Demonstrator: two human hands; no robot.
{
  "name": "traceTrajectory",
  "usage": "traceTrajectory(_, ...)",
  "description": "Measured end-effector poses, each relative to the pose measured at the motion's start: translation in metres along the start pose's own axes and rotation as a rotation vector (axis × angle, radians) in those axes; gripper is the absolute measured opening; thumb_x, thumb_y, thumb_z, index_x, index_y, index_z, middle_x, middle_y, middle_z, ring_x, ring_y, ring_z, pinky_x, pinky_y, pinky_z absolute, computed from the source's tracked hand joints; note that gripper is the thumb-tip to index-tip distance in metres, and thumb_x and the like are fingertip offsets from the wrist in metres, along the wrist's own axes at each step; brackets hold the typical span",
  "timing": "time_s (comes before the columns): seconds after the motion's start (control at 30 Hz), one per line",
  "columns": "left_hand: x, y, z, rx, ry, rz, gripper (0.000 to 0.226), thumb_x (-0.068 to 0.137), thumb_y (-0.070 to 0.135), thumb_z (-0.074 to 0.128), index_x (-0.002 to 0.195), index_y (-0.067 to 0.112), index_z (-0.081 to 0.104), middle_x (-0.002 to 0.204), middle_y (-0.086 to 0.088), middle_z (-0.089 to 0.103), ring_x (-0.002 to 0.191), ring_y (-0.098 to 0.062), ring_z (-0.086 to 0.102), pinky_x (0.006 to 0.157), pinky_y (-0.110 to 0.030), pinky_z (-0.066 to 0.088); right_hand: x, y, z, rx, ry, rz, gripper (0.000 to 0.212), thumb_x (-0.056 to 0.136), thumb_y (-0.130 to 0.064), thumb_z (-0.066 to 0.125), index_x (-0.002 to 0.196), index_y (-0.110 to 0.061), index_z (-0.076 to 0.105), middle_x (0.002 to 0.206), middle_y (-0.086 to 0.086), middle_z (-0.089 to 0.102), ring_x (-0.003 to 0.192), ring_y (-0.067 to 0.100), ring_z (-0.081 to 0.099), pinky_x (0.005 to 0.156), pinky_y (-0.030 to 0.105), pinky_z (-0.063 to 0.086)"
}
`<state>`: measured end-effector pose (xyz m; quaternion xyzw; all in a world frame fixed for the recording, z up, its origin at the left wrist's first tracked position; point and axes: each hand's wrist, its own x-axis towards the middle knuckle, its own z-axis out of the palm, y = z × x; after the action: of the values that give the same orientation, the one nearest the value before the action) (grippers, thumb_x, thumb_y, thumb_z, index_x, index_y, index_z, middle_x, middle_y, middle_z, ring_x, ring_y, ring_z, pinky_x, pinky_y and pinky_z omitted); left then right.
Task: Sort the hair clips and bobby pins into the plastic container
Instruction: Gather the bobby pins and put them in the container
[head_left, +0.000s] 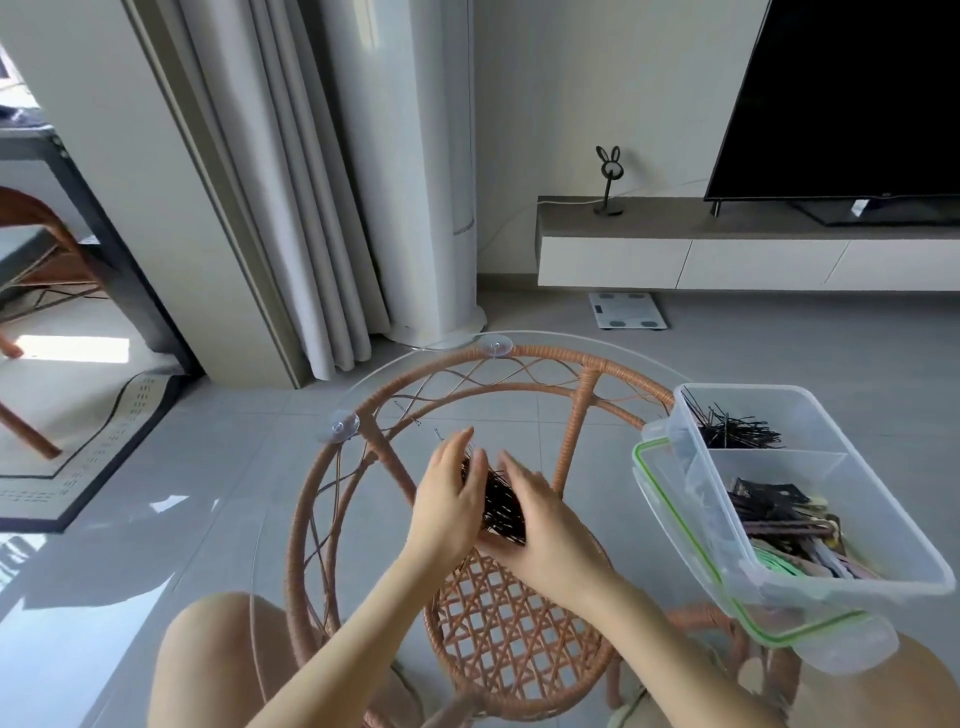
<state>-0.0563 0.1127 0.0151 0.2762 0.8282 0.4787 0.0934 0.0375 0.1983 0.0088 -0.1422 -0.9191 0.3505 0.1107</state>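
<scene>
Cupping a dark bunch of bobby pins between my left hand and right hand, both pressed around it over the glass worktop; plastic container sits off right, pins and clips already in its compartments

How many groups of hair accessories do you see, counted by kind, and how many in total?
Bobby pin groups: 2, a bundle between the left hand and right hand, and a pile in the far compartment.
Hair clip groups: 1, a pile in the near compartment.
Total: 3
</scene>
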Motion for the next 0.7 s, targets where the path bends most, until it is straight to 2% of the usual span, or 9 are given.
traceTrajectory(0.07, 0.013, -0.009, -0.015, 0.165, 0.135, 0.071, 0.043, 0.093, 0.04, 0.041, 0.13, 0.018, 0.048, 0.141, -0.004, 0.045, 0.131, -0.017, 0.038, 0.107, -0.031, 0.027, -0.008, 0.006, -0.011, -0.034, 0.046, 0.035, 0.096, 0.071, -0.061, 0.061, 0.143, -0.026, 0.008, 0.148, 0.002, 0.03, 0.135, 0.018, 0.026, 0.109, 0.039, 0.031)
traceTrajectory(0.13, 0.039, -0.022, -0.031, 0.353, 0.153, 0.03, 0.047, 0.092, 0.046, 0.04, 0.13, 0.02, 0.048, 0.145, -0.009, 0.039, 0.136, -0.024, 0.031, 0.113, -0.041, 0.023, -0.017, 0.011, -0.018, -0.102, 0.07, 0.06, 0.106, 0.063, -0.072, 0.059, 0.143, -0.03, 0.003, 0.149, -0.001, 0.026, 0.135, 0.016, 0.024, 0.11, 0.038, 0.029)
traceTrajectory(0.17, 0.055, -0.028, -0.038, 0.428, 0.115, -0.027, 0.049, 0.092, 0.048, 0.037, 0.133, 0.023, 0.045, 0.149, -0.013, 0.032, 0.139, -0.028, 0.024, 0.115, -0.044, 0.018, -0.021, 0.013, -0.019, -0.127, 0.049, 0.067, 0.11, 0.06, -0.076, 0.056, 0.142, -0.031, -0.001, 0.151, -0.001, 0.02, 0.138, 0.016, 0.017, 0.113, 0.038, 0.023)
traceTrajectory(0.23, 0.083, -0.039, -0.046, 0.529, 0.013, -0.141, 0.054, 0.093, 0.052, 0.029, 0.14, 0.027, 0.035, 0.154, -0.018, 0.017, 0.143, -0.033, 0.009, 0.117, -0.047, 0.005, -0.027, 0.017, -0.016, -0.17, -0.031, 0.087, 0.117, 0.055, -0.082, 0.05, 0.14, -0.033, -0.013, 0.155, -0.002, 0.0, 0.14, 0.012, -0.006, 0.114, 0.034, 0.001)
traceTrajectory(0.27, 0.094, -0.042, -0.047, 0.568, -0.033, -0.165, 0.054, 0.094, 0.052, 0.025, 0.142, 0.027, 0.031, 0.154, -0.019, 0.013, 0.143, -0.034, 0.005, 0.117, -0.046, 0.001, -0.028, 0.018, -0.013, -0.19, -0.067, 0.099, 0.119, 0.053, -0.085, 0.048, 0.139, -0.034, -0.017, 0.155, -0.002, -0.008, 0.137, 0.01, -0.016, 0.111, 0.031, -0.007)
traceTrajectory(0.33, 0.106, -0.046, -0.04, 0.63, -0.089, -0.118, 0.054, 0.096, 0.048, 0.021, 0.142, 0.021, 0.03, 0.155, -0.021, 0.011, 0.144, -0.033, 0.003, 0.118, -0.043, -0.001, -0.027, 0.021, -0.008, -0.235, -0.097, 0.103, 0.122, 0.052, -0.088, 0.043, 0.138, -0.032, -0.022, 0.154, 0.001, -0.014, 0.135, 0.012, -0.024, 0.109, 0.031, -0.013)
traceTrajectory(0.47, 0.089, -0.04, -0.02, 0.492, -0.214, 0.098, 0.052, 0.099, 0.04, 0.02, 0.141, 0.012, 0.032, 0.155, -0.009, 0.02, 0.144, -0.019, 0.011, 0.116, -0.03, 0.002, -0.014, 0.021, 0.001, -0.253, -0.062, 0.09, 0.119, 0.054, -0.09, 0.036, 0.14, -0.028, -0.017, 0.155, 0.004, -0.01, 0.137, 0.015, -0.021, 0.11, 0.032, -0.013)
traceTrajectory(0.57, 0.061, -0.036, -0.013, 0.335, -0.29, 0.185, 0.048, 0.099, 0.036, 0.022, 0.138, 0.013, 0.037, 0.15, -0.003, 0.032, 0.142, -0.012, 0.019, 0.113, -0.022, 0.005, -0.002, 0.017, 0.009, -0.242, -0.016, 0.061, 0.112, 0.062, -0.082, 0.044, 0.143, -0.024, -0.008, 0.156, 0.007, 0.001, 0.14, 0.02, -0.012, 0.112, 0.034, -0.007)
traceTrajectory(0.7, 0.025, -0.022, -0.009, 0.253, -0.371, 0.257, 0.046, 0.099, 0.034, 0.024, 0.137, 0.015, 0.041, 0.147, 0.0, 0.039, 0.139, -0.008, 0.025, 0.117, -0.024, 0.012, 0.004, 0.011, 0.01, -0.163, 0.028, 0.057, 0.104, 0.066, -0.071, 0.053, 0.144, -0.022, 0.006, 0.154, 0.006, 0.014, 0.141, 0.019, -0.004, 0.113, 0.036, 0.004)
